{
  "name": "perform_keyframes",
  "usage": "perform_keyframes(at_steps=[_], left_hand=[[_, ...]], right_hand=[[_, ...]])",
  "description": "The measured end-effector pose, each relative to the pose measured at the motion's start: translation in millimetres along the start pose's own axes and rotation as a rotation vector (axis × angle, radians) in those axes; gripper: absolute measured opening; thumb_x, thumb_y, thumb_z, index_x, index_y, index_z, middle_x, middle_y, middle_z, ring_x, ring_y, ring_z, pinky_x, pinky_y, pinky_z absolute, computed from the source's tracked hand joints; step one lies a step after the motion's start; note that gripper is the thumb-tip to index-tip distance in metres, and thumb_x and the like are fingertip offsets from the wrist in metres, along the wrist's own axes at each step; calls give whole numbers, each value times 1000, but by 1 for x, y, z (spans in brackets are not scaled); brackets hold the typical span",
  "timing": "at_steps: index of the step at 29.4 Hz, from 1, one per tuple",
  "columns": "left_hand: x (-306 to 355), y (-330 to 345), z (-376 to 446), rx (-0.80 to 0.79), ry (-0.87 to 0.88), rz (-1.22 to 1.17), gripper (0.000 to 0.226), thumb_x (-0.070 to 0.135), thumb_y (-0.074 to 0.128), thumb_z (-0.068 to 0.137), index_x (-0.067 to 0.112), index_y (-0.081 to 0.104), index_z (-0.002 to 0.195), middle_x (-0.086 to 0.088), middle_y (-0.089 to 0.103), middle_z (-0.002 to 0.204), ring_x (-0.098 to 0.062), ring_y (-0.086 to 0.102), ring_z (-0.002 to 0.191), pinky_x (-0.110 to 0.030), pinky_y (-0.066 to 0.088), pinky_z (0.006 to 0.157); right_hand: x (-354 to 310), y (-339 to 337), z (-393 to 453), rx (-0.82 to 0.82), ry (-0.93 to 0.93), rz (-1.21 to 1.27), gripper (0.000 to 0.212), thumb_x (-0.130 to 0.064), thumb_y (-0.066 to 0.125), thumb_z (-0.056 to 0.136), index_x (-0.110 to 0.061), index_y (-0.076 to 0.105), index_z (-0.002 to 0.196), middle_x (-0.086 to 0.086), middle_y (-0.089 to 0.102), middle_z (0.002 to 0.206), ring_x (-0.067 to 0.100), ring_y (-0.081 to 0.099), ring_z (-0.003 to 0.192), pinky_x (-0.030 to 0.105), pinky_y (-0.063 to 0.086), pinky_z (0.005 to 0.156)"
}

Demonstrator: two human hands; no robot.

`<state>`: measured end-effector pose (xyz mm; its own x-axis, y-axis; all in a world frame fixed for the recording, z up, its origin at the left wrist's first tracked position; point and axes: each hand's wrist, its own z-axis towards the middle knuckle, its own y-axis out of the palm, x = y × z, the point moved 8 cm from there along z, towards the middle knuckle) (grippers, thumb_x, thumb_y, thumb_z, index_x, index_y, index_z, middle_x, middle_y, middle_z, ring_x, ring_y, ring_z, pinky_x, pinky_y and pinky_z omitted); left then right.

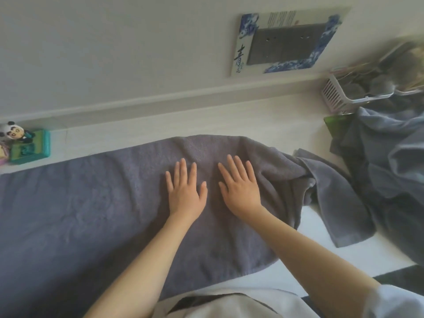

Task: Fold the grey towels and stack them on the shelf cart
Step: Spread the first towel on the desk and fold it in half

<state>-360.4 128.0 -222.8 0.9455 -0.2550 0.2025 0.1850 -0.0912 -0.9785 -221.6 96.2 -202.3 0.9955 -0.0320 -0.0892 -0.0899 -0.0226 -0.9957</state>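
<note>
White table top runs along a pale wall w/ a long ledge at the bottom of it. Up on the wall is a grey switch plate w/ a blue-and-white painted frame around it.

On the table lies a big dark grey fluffy towel, spread out flat & wide. It goes off the left side of the view. Its right end is bunched up & wrinkly, & part of it droops toward the table's right edge.

My left hand is flat on the towel near the middle, fingers straight & a bit apart, palm down, gripping nothing. My right hand is just beside it, also flat on the towel, fingers straight, palm down, gripping nothing. Both hands press on the cloth. The 2 thumbs are near each other but not touching.

At the right is a heap of more grey-blue towels, all rumpled, not folded. Behind the heap is a white plastic basket w/ slots holding blurry stuff I can't make out. A small green flat thing peeks out by the heap.

Far left, at the back of the table, sits a little panda toy next to a green box.

My white top shows at the bottom.
</note>
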Motion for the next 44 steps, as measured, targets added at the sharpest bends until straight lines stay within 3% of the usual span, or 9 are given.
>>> perform_keyframes(at_steps=[4, 10, 14, 17, 21, 25, 33, 37, 44], left_hand=[[32, 6, 38, -60, 11, -46, 73, 50, 9, 88, 16, 16, 151, -13, 4, 159, -28, 2, 147, -44, -8, 117], [42, 24, 63, -83, -33, 95, 69, 54, 12, 88, 25, 11, 151, -6, 7, 160, -29, 2, 147, -55, -6, 115], [45, 22, 67, -31, -1, 82, 67, 53, 19, 90, 23, 20, 150, -7, 16, 158, -29, 12, 146, -56, 4, 114], [45, 23, 69, -18, 7, 79, 65, 51, 22, 91, 22, 24, 149, -8, 20, 157, -30, 17, 145, -56, 7, 114], [43, 20, 67, 1, -11, 34, 65, 50, 20, 92, 21, 17, 151, -8, 16, 158, -25, 13, 146, -54, 9, 116], [42, 10, 61, 84, 4, -85, 66, 46, 26, 93, 21, 9, 152, -8, 10, 159, -18, 8, 147, -51, 12, 117], [45, 7, 58, 143, 70, -135, 52, 43, 32, 93, 26, 46, 140, -10, 22, 156, -23, 20, 144, -53, 18, 115], [44, 8, 60, 130, 47, -135, 52, 43, 30, 94, 25, 45, 140, -9, 23, 156, -23, 22, 144, -51, 18, 115], [42, 13, 59, 59, 30, -72, 61, 47, 23, 95, 24, 18, 152, -6, 8, 160, -20, 13, 146, -48, 14, 117]], right_hand=[[33, -7, 48, -70, 36, -72, 55, -38, 25, 93, -12, 49, 135, 14, 41, 146, 30, 34, 137, 47, 14, 116], [93, 16, 52, -216, 0, 7, 59, -54, 11, 95, -33, 3, 150, -1, 0, 159, 26, -7, 146, 39, -11, 116], [108, 14, 65, -162, 60, 111, 67, -59, 11, 90, -28, 20, 149, 7, 21, 156, 35, 14, 143, 45, 5, 115], [124, -10, 80, -23, 214, 108, 66, -53, 19, 91, -12, 53, 130, 14, 60, 118, 37, 51, 110, 45, 29, 98], [128, -37, 87, 88, 95, 367, 42, -37, 41, 97, -8, 70, 89, 9, 64, 83, 29, 54, 83, 34, 37, 73], [104, -42, 69, 83, -112, 508, 56, -43, 33, 94, -10, 65, 61, 0, 61, 75, 19, 47, 71, 30, 37, 64], [94, -3, 62, -57, 23, 539, 23, -38, 65, 84, -15, 64, 85, 0, 59, 102, 21, 50, 95, 30, 39, 79], [89, 5, 65, -184, 68, 407, 40, -44, 57, 87, -23, 54, 120, -1, 61, 114, 23, 52, 108, 34, 36, 90], [113, -7, 89, -417, 194, 627, 22, -37, 70, 80, -19, 60, 89, -3, 57, 85, 16, 53, 83, 26, 36, 68]])
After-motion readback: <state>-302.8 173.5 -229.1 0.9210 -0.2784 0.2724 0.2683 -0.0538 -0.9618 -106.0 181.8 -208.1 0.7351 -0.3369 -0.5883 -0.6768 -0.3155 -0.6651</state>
